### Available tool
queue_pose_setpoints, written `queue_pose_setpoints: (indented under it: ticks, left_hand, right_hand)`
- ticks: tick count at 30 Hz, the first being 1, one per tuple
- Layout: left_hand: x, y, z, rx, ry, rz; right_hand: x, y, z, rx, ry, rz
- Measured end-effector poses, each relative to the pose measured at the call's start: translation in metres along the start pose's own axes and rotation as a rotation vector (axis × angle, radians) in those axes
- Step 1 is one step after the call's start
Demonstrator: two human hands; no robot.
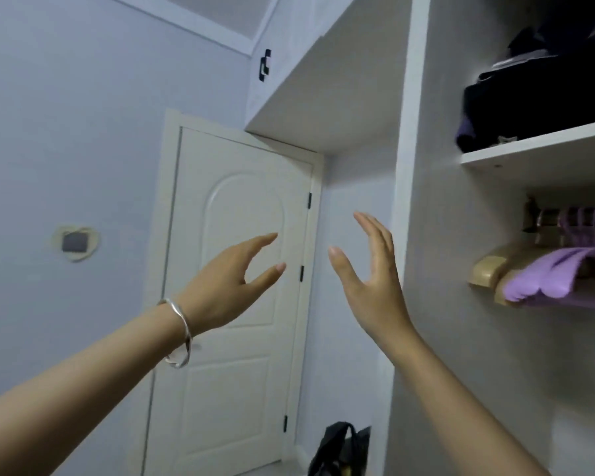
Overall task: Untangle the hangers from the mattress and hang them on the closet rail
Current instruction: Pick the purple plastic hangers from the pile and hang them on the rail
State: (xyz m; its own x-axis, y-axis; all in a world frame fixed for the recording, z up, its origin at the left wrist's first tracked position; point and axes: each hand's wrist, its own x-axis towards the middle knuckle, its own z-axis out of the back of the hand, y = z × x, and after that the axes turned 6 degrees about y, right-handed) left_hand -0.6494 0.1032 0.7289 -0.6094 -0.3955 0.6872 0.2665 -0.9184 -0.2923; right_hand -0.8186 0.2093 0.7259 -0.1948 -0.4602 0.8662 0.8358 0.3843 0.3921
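While raised side by side, left hand and right hand: fingers straight, spread, holding nothing. Farther right: lilac plastic hangers beside pale wooden hanger, hooked on dark closet rail. Farthest: white panelled door.

A pale lilac wall is seen at 9 o'clock, with a heart-shaped plate fixed to it. A white panelled door is set at 6 o'clock, under an overhead cabinet at 12. A white shelf at 3 o'clock is loaded with dark folded clothes. A black bag is seen at 5 o'clock.
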Motion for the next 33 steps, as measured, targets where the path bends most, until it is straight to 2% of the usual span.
queue_pose_setpoints:
  ticks: [6,10,14,19,24,29,33]
  left_hand:
    - [-0.146,0.152,0.083,0.204,0.026,0.376]
    - [-0.284,0.256,0.113,0.305,0.099,0.720]
    - [-0.437,0.327,0.124,0.328,0.188,1.067]
    - [-0.609,0.370,0.117,0.323,0.271,1.371]
    - [-0.744,0.392,0.092,0.239,0.304,1.614]
    - [-0.842,0.403,0.052,0.213,0.299,1.748]
    - [-0.898,0.414,0.006,0.079,0.285,1.826]
  right_hand:
    - [-0.043,0.059,-0.191,0.083,0.362,-0.081]
    - [-0.103,0.098,-0.322,0.104,0.670,-0.140]
    - [-0.193,0.136,-0.441,0.084,0.966,-0.161]
    - [-0.326,0.168,-0.556,0.080,1.260,-0.189]
    - [-0.459,0.184,-0.635,0.118,1.442,-0.243]
    - [-0.575,0.183,-0.690,0.171,1.580,-0.324]
    - [-0.650,0.175,-0.713,0.300,1.615,-0.493]
